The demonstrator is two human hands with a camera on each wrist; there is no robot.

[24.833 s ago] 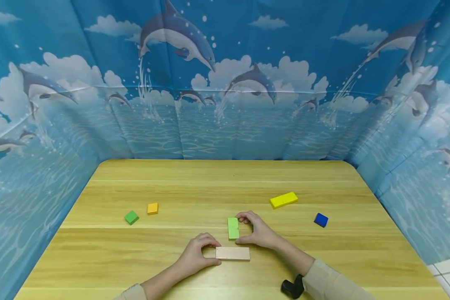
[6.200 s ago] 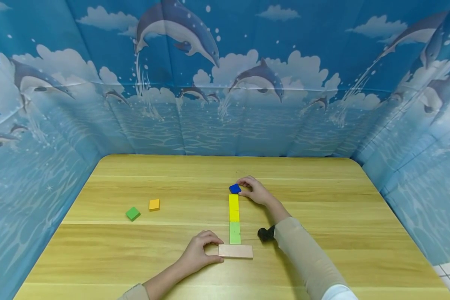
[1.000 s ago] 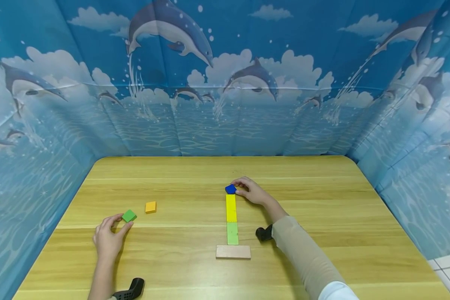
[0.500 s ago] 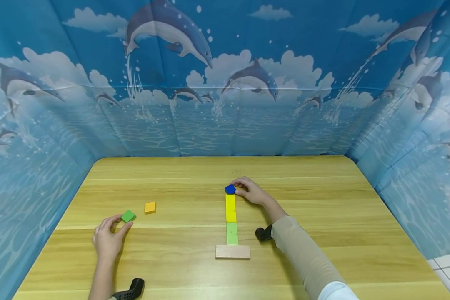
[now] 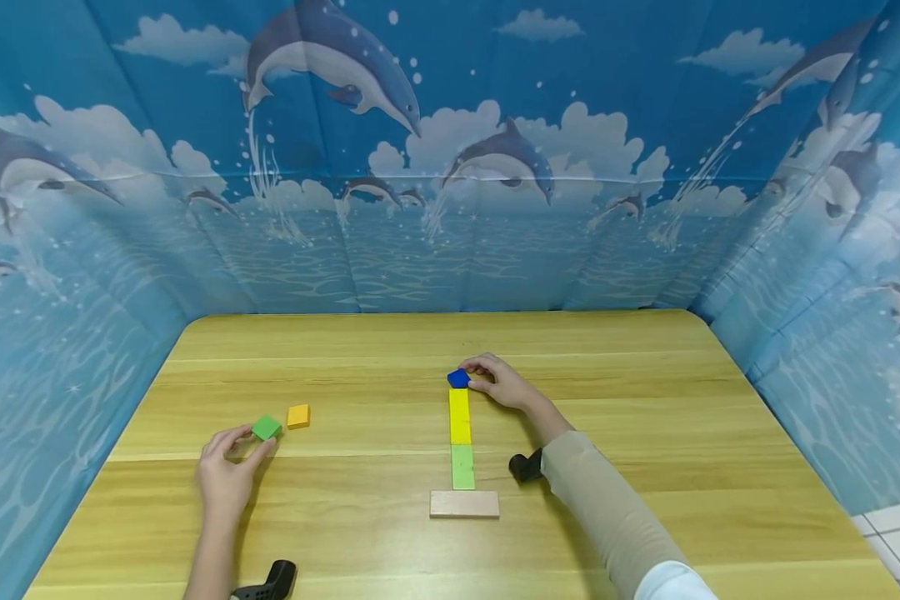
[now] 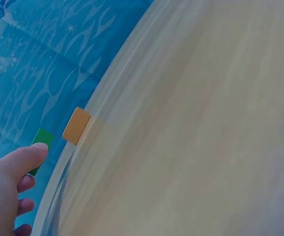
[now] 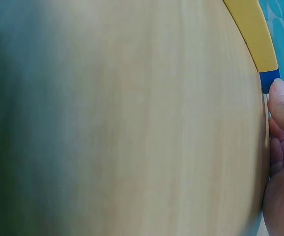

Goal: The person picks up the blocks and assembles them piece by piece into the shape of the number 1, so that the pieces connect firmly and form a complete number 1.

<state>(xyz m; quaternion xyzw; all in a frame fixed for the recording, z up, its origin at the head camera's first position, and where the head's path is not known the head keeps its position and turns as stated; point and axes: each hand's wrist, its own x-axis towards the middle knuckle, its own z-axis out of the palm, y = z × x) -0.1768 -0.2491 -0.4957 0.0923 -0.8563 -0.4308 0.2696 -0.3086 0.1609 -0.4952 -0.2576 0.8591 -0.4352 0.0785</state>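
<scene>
My left hand [image 5: 227, 475] pinches a green square block [image 5: 267, 427] between thumb and fingers, just left of an orange square block [image 5: 298, 417]. In the left wrist view the thumb lies over part of the green block [image 6: 43, 136]. At the far end of a block column, my right hand [image 5: 504, 385] holds a small blue block [image 5: 459, 378] by its right side. Below the blue block comes a long yellow block [image 5: 460, 417], then a light green block [image 5: 462, 467]. A pale wooden block [image 5: 464, 504] lies crosswise at the near end.
The blocks lie on a wood-grain table [image 5: 607, 358]. A dolphin-print curtain [image 5: 450, 250] stands behind the table and along both sides. Black wrist devices show at the left [image 5: 273, 581] and right [image 5: 525, 467] forearms.
The yellow and blue blocks came into the column earlier. My left hand left the pale block for the green one, and has just shifted it right, nearer the orange block. The right hand stays put.
</scene>
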